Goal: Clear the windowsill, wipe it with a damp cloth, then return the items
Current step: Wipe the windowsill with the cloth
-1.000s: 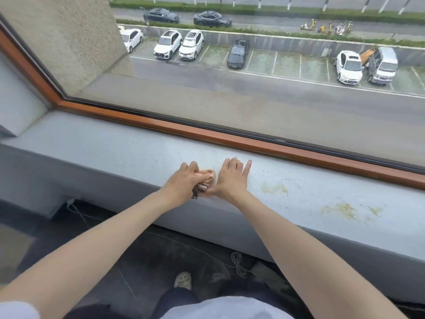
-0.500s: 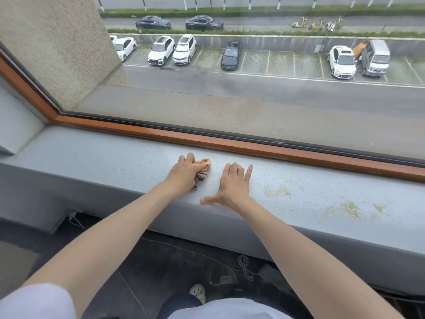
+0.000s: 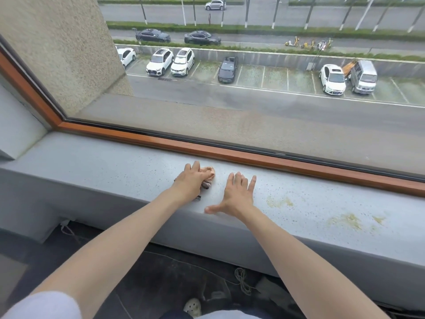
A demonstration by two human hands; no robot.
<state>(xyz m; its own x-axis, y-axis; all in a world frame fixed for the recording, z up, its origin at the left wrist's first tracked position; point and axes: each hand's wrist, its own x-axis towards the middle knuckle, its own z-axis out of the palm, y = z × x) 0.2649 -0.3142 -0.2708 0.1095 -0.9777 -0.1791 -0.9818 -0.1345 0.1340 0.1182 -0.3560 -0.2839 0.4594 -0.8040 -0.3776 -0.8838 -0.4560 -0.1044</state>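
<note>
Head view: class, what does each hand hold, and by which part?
Left hand grips the bunched cloth around its middle, under the palm. Right hand holds nothing; it lies flat on the windowsill.

Single head view, looking down over windowsill, close.
</note>
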